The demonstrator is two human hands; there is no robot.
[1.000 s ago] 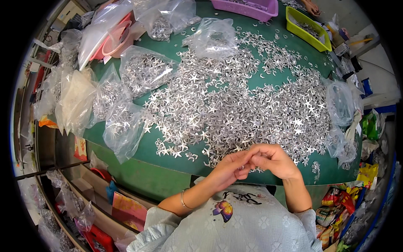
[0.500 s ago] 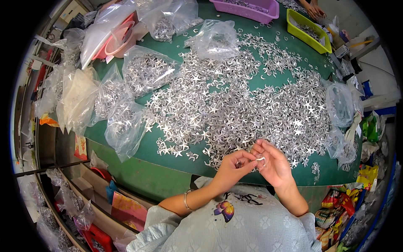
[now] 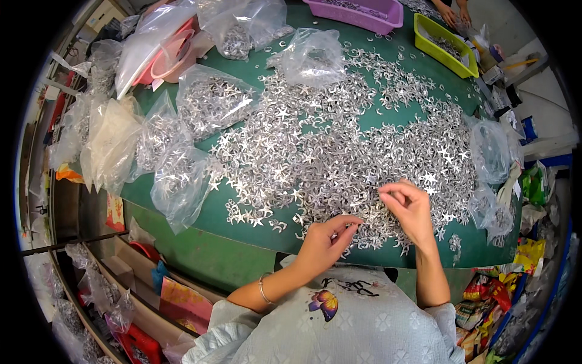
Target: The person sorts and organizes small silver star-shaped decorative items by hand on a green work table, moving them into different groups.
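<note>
A wide heap of small silvery metal pieces (image 3: 339,158), many shaped like stars and crescents, spreads over the green table (image 3: 242,218). My left hand (image 3: 324,246) is at the heap's near edge, its thumb and forefinger brought together; anything between them is too small to make out. Over the right part of the heap hangs my right hand (image 3: 411,212), fingers curled and fingertips pressed together close above the pieces. Whether they grip a piece is hidden. A bracelet circles my left wrist.
Clear plastic bags of metal pieces (image 3: 215,103) lie left of the heap, another bag (image 3: 312,57) behind it. A purple tray (image 3: 388,25) and a yellow-green tray (image 3: 424,37) stand at the back. Another person's hands (image 3: 454,15) show at far right. Crumpled plastic bags (image 3: 490,148) line the right edge.
My hands have come apart; the small curved piece they both touched is no longer visible. The right hand has moved forward over the heap, and the left has shifted slightly left.
</note>
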